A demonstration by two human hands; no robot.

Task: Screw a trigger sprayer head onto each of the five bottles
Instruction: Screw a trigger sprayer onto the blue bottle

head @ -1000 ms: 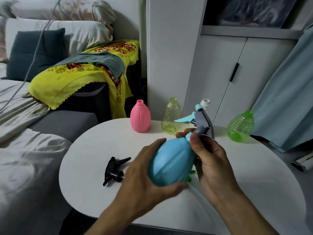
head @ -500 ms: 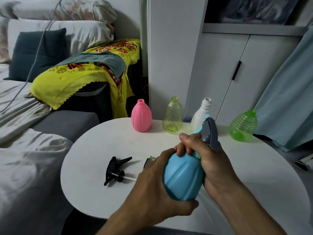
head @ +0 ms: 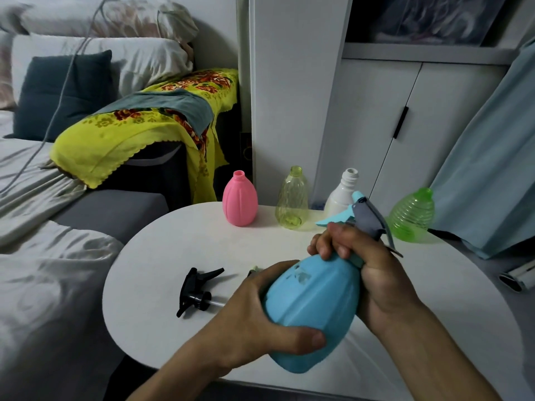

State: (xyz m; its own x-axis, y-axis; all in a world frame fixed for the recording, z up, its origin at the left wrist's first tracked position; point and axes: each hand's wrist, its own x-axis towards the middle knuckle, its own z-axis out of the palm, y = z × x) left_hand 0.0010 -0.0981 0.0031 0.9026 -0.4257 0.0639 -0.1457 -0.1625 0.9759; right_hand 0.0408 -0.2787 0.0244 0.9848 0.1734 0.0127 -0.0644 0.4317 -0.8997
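Both hands (head: 254, 319) grip blue bottle (head: 311, 308); label unreadable.

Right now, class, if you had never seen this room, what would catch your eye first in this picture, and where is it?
First, the pale blue plastic bottle held tilted above the round white table, left hand round its body, right hand in a grip at the neck under the grey and blue trigger sprayer head. Next, the bright yellow flowered cloth draped at upper left, then the pink ribbed bottle at the table's far edge.
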